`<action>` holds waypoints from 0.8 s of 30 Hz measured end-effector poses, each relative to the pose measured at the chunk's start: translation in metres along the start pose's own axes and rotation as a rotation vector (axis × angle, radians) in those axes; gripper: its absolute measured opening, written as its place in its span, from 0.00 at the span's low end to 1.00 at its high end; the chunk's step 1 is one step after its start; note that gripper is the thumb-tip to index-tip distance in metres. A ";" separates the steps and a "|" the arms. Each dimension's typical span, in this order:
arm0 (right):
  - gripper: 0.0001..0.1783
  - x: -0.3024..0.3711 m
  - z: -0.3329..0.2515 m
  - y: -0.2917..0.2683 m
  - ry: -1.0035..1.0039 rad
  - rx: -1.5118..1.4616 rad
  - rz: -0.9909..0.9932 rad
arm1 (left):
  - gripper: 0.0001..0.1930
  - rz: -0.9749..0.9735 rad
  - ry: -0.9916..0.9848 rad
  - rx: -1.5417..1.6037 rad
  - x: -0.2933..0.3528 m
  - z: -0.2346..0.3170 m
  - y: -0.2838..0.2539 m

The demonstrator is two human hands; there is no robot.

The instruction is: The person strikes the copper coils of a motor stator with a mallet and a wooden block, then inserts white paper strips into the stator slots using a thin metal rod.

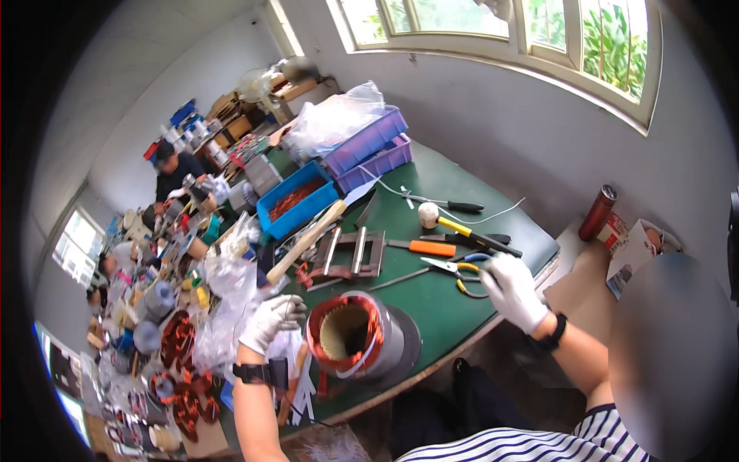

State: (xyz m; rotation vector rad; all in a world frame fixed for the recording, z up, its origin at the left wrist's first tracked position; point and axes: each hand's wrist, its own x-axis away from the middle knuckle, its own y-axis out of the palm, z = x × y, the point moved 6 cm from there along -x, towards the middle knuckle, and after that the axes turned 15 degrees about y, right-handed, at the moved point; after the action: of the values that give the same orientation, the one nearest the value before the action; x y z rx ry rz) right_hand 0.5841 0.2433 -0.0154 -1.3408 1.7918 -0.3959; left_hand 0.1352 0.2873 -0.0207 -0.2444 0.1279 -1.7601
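A motor stator, a grey cylinder with red-brown copper windings and a pale lining round its dark bore, stands near the table's front edge. My left hand, in a white glove, is just left of its rim, fingers loosely bent and holding nothing I can see. My right hand, also gloved, is at the table's right edge with its fingers curled in. Whatever they may hold is hidden. Beside its fingertips are pliers with yellow and blue handles.
A white-headed mallet, an orange-handled tool, a screwdriver and a metal frame lie beyond the stator. A blue bin and purple crates stand farther back. Plastic bags and copper coils crowd the left. Another person is far left.
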 end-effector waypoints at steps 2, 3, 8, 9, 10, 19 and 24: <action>0.07 0.071 0.003 -0.003 -0.017 -0.066 -0.154 | 0.15 0.159 0.077 -0.037 0.032 -0.004 -0.017; 0.09 0.110 0.008 0.005 -0.016 -0.165 -0.234 | 0.14 0.241 0.128 -0.039 0.056 -0.007 -0.023; 0.17 0.315 0.099 0.100 0.762 -0.259 -0.956 | 0.10 0.906 0.523 -0.671 0.226 -0.031 0.014; 0.19 0.347 0.116 0.113 0.974 -0.204 -0.993 | 0.10 0.983 0.682 -0.670 0.260 -0.044 0.043; 0.17 0.369 0.120 0.121 0.913 -0.083 -1.071 | 0.09 0.949 0.658 -0.697 0.282 -0.067 0.074; 0.23 0.427 0.064 0.032 1.000 -0.778 -1.244 | 0.17 0.156 -0.046 -0.637 0.379 -0.275 0.251; 0.15 0.493 0.184 0.003 0.865 -0.540 -0.679 | 0.12 -0.679 0.033 -0.219 0.443 -0.255 0.259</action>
State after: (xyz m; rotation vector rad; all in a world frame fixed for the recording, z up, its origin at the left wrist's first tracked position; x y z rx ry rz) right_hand 0.6885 -0.1577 -0.3404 -2.4333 2.1500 -1.0293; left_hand 0.2396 -0.2110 -0.2834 -0.4553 0.2878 -2.4280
